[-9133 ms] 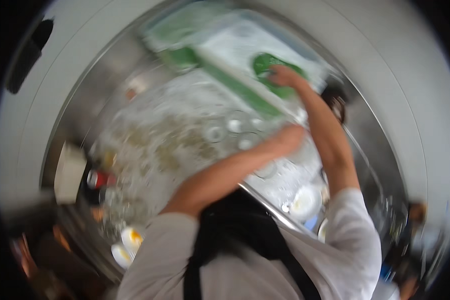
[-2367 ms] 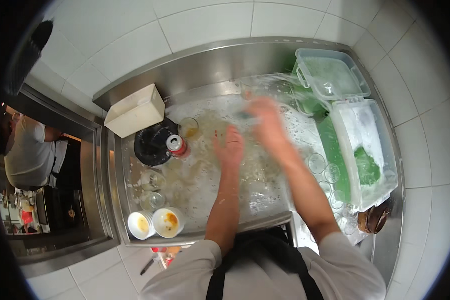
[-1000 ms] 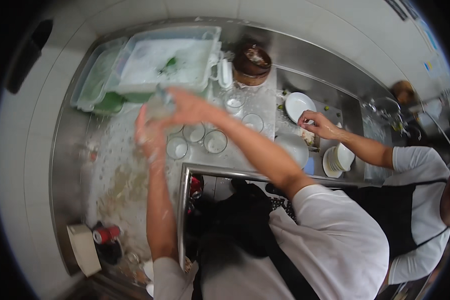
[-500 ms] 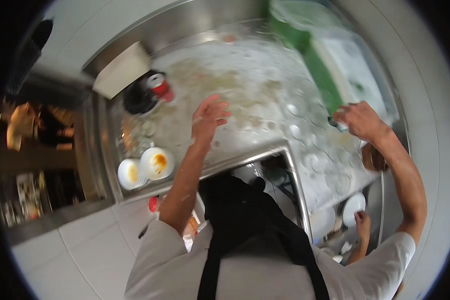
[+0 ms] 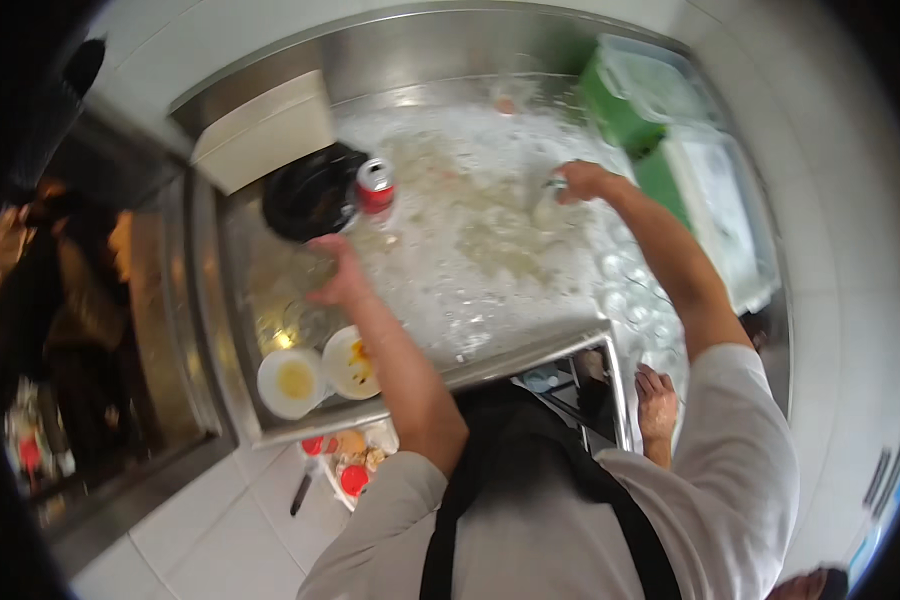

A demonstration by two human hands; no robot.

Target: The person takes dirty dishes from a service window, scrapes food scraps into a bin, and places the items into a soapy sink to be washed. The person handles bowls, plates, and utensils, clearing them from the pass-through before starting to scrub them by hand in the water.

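My left hand [image 5: 341, 273] reaches over the wet metal counter [image 5: 425, 245], thumb and fingers apart, with nothing clear between them. Just beyond its fingertips lies a black round dish [image 5: 310, 195], a red can [image 5: 375, 187] standing beside it. Nearer me are two white bowls with yellow and brown residue, the left bowl [image 5: 291, 383] and the right bowl [image 5: 346, 362], the latter partly behind my forearm. My right hand [image 5: 582, 182] is closed over the suds around a small shiny thing [image 5: 558, 184], too blurred to name.
Several clear glasses [image 5: 625, 285] stand along the right side. Green-and-clear plastic tubs [image 5: 660, 85] line the back right; a cream box [image 5: 265, 135] sits back left. Another person's hand [image 5: 656, 402] is beside the glasses. A metal-rimmed opening [image 5: 610, 350] lies before me.
My right hand has moved left and away from the tubs with the small shiny thing. My left hand has shifted left toward the black dish. The other person's hand no longer shows at the white plate.
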